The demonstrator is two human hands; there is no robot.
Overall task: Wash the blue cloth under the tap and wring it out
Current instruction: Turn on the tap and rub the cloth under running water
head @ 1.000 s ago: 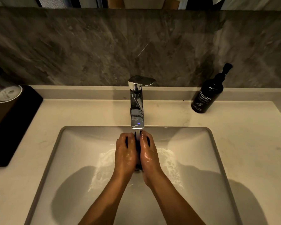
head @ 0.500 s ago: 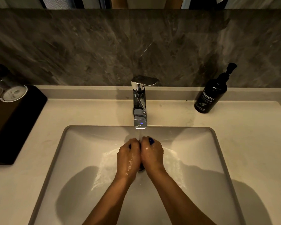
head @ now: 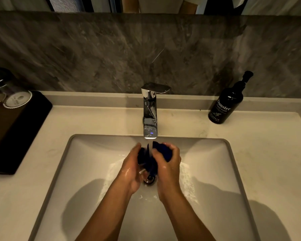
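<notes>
Both hands are wet and bunched around the blue cloth (head: 162, 151), right under the tap (head: 150, 117) with water running onto it, over the sink (head: 215, 162) drain. Left hand (head: 131, 168) has a cupped grip on the cloth's left side, right hand (head: 167, 164) is clenched around the right. Soap bottle (head: 227, 103) sits on the counter (head: 94, 122).

To your right on the counter (head: 250, 153) stands a dark soap bottle (head: 226, 106) with a pump, labelled "Dunster hand wash", upright near the grey stone wall (head: 94, 54). To your left lies a black tray (head: 16, 129) holding glasses (head: 16, 99) capped with paper lids.
</notes>
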